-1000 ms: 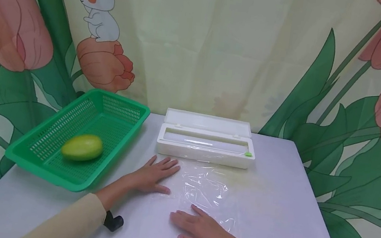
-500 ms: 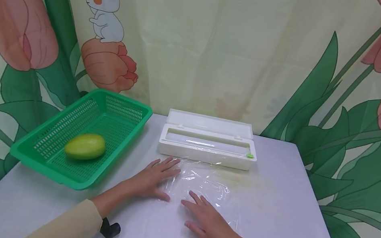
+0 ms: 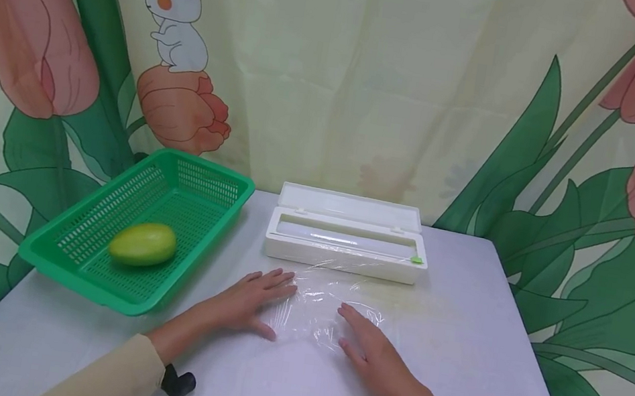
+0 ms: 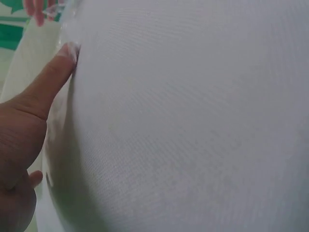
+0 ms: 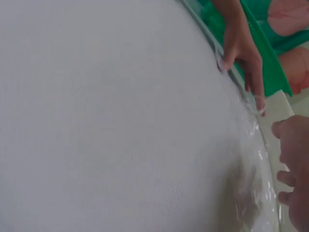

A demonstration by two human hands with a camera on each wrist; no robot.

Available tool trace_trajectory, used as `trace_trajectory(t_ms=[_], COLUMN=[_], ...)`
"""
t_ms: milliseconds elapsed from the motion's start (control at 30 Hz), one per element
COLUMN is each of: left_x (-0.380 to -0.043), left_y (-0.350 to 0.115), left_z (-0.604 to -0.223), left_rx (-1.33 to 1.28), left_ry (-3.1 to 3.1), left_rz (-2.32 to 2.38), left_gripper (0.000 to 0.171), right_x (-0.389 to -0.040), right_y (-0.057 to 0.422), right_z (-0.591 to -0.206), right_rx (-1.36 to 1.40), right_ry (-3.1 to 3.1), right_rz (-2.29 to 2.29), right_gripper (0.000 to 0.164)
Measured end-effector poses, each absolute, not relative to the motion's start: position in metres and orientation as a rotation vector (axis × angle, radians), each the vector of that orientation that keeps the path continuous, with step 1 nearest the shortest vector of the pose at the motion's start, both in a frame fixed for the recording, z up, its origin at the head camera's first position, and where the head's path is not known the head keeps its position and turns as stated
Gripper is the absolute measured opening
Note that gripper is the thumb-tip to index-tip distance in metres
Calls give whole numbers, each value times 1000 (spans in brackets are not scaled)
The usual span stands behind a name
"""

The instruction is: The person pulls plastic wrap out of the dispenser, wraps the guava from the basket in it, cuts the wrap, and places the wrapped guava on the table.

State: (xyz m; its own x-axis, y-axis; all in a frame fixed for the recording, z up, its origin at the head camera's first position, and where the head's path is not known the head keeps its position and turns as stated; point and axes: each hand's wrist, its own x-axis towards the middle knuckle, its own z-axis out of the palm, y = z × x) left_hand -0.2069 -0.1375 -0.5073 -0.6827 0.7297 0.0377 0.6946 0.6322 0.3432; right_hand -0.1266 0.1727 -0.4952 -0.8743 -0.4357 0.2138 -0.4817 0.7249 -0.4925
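Note:
A sheet of clear plastic wrap (image 3: 317, 303) lies wrinkled on the white cloth, running from the front of an open white wrap dispenser (image 3: 345, 261). My left hand (image 3: 254, 301) is at the film's left edge, fingers stretched out; in the left wrist view film clings around the thumb tip (image 4: 66, 50). On the film's right side is my right hand (image 3: 377, 355), its fingers lightly bent and pointing forward. The right wrist view has the right hand (image 5: 294, 169) at the edge, beside the film (image 5: 253, 159), with the left hand (image 5: 244, 53) beyond.
At the left stands a green plastic basket (image 3: 192, 268) with a yellow-green oval melon (image 3: 143, 244) in it. A green slider (image 3: 416, 260) sits at the dispenser's right end. A printed curtain (image 3: 370, 83) hangs behind the table (image 3: 484, 357).
My right hand has moved forward and to the right across the film. The left hand has stayed nearly in place, and the film's near edge lies farther back and is more bunched.

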Motion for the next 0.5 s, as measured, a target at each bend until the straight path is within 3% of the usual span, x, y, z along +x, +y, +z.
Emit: trace_trajectory(t_ms=[167,267,400,500], left_x=[-208,-209,-207,-204], left_y=[-139,-136,-134,-138], left_z=[-504,-504,-506,-506], left_rx=[1213,1162,1087,1075], left_ry=[2747,2771,2792,2780], left_rz=[565,557,421,333], left_gripper=[90,88,109,122], right_x=[-138,-145,-148,-146], right_y=[190,203,221,231], right_z=[-504,-506,-505,-504], right_rx=[655,570,541,546], right_ry=[-2936,-3033,-3139,-3188], right_rz=[588,488,445,399], right_gripper=[52,70,98,108])
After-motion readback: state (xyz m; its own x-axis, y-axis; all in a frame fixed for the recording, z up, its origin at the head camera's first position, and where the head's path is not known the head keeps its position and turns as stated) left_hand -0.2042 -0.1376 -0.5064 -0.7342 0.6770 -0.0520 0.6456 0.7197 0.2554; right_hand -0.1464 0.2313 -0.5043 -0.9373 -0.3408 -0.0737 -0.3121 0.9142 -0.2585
